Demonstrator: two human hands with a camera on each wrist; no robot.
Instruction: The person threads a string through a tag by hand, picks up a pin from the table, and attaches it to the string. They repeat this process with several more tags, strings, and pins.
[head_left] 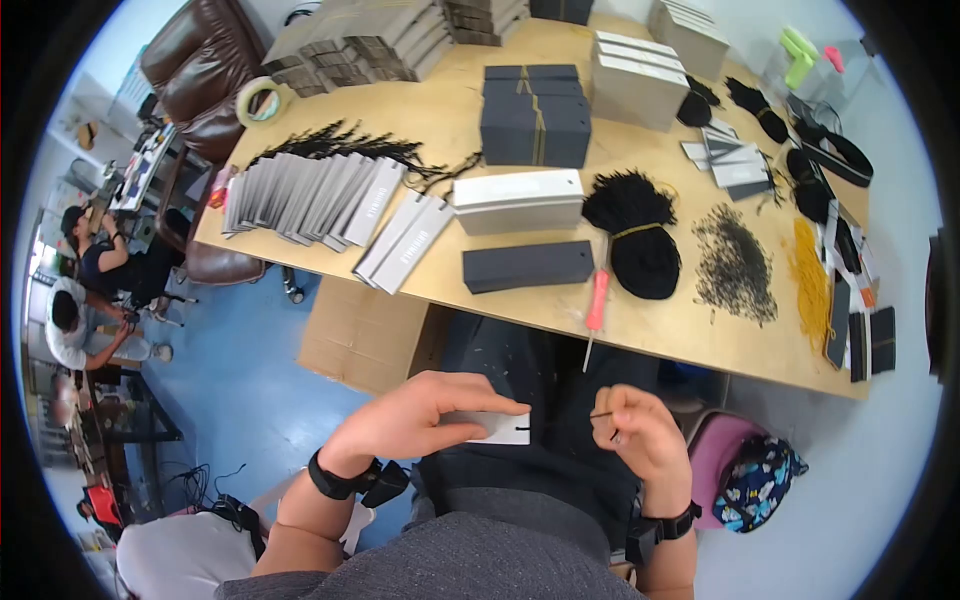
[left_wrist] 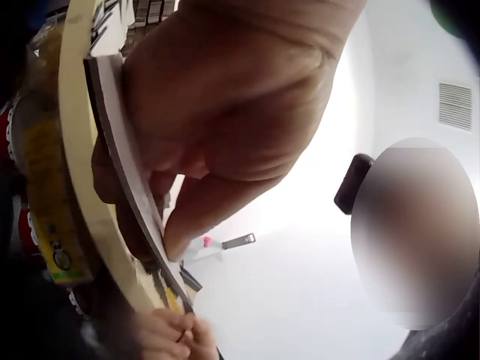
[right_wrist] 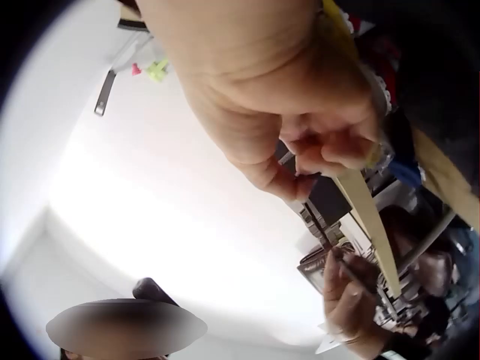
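Note:
In the head view my left hand [head_left: 425, 415] grips a light grey-white tag [head_left: 510, 428] between thumb and fingers, with a short black mark or cord at its right end. The left wrist view shows the tag edge-on [left_wrist: 129, 161] under my left hand [left_wrist: 232, 97]. To its right, apart from the tag, my right hand [head_left: 643, 432] has curled fingers and pinches a thin dark cord [head_left: 600, 414]. In the right wrist view the cord [right_wrist: 316, 223] runs from my right fingertips toward the left hand [right_wrist: 351, 307]; whether it joins the tag cannot be told.
On the wooden table [head_left: 640, 330] lie a fan of grey tags [head_left: 300, 200], a dark stack [head_left: 535, 125], a black cord bundle [head_left: 640, 255], a red-handled awl [head_left: 597, 300], small black pieces [head_left: 735, 265] and yellow cords [head_left: 808, 285]. A cardboard box [head_left: 360, 330] stands below.

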